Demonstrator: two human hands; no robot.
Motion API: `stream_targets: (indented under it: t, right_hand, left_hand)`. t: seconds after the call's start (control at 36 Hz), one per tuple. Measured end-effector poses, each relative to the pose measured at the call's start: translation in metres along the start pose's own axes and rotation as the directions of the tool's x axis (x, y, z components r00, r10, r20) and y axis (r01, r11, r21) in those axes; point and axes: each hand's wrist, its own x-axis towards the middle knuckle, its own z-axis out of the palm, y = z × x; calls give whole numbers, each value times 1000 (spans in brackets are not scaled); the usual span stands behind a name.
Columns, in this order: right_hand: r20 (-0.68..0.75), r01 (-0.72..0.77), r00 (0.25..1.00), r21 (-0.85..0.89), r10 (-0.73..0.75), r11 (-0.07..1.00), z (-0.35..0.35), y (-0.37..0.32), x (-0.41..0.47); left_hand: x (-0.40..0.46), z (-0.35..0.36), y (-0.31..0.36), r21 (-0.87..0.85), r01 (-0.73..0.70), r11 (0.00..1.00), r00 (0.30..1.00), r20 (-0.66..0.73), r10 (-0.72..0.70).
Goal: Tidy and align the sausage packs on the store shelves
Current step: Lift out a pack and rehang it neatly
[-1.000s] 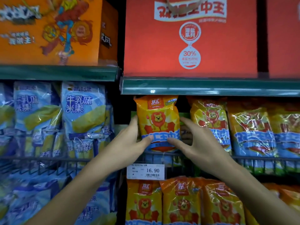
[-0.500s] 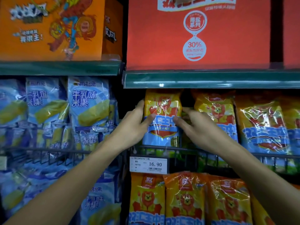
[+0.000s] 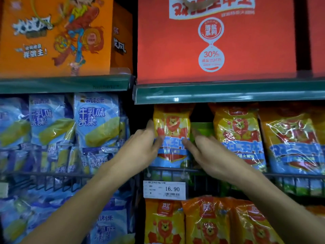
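Note:
A yellow sausage pack (image 3: 171, 124) with a lion picture and a blue band stands upright at the left end of the middle shelf, behind a wire rail (image 3: 290, 176). My left hand (image 3: 140, 147) grips its left edge, thumb on the front. My right hand (image 3: 209, 152) holds its right edge, thumb on the blue band. More packs of the same kind (image 3: 237, 134) stand to the right, and another row (image 3: 207, 222) fills the shelf below. A green pack (image 3: 201, 128) shows behind the gap.
Blue rice-snack bags (image 3: 96, 120) fill the left bay. A red carton (image 3: 216, 39) and an orange carton (image 3: 56, 36) sit on the green top shelf (image 3: 228, 95). A 16.90 price tag (image 3: 164, 189) hangs on the rail.
Both hands have pushed the held pack up and back into the shelf; its top now sits just under the upper shelf edge. The camera has moved closer.

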Motion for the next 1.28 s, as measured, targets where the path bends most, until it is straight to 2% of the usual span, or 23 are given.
stream_targets:
  t: [0.17,0.28,0.33,0.39,0.44,0.56,0.69,0.97,1.11,1.17,1.28]
  right_hand:
    - [-5,24,1000,-11,-24,1000,9,4,-9]
    - [-83,44,996,29,-42,999,14,5,-8]
    - [-100,67,993,-14,-68,998,18,-3,-9]
    - [-94,76,992,-130,-89,989,23,-11,-8]
    - [-109,80,989,-210,-104,974,28,-14,-5]
    - [-113,73,988,-243,-103,967,29,-6,-17]
    - [-170,255,932,-321,-320,912,37,-1,-39]
    - [-224,201,926,-390,-305,899,46,13,-50]
    - [-186,254,927,-323,-325,912,33,17,-56]
    - [-245,252,911,-306,-332,918,21,23,-64]
    - [-537,235,794,-160,-285,959,-12,49,-87]
  left_hand:
    - [-37,8,-6,129,-72,989,997,3,72]
    - [-48,12,-9,170,-208,963,958,-165,236]
    - [-50,17,-8,195,-296,935,929,-168,330]
    - [-50,25,-6,252,-338,907,920,-112,375]
    - [-50,30,-6,296,-327,897,929,-73,363]
    - [-52,26,-10,311,-321,894,935,-45,352]
    - [-51,28,-8,292,-319,902,943,-2,334]
    - [-43,30,-1,326,-349,879,932,21,363]
    - [-48,31,1,291,-332,897,941,28,339]
    - [-48,31,4,228,-317,920,946,7,324]
    - [-51,33,23,77,-369,926,913,-160,377]
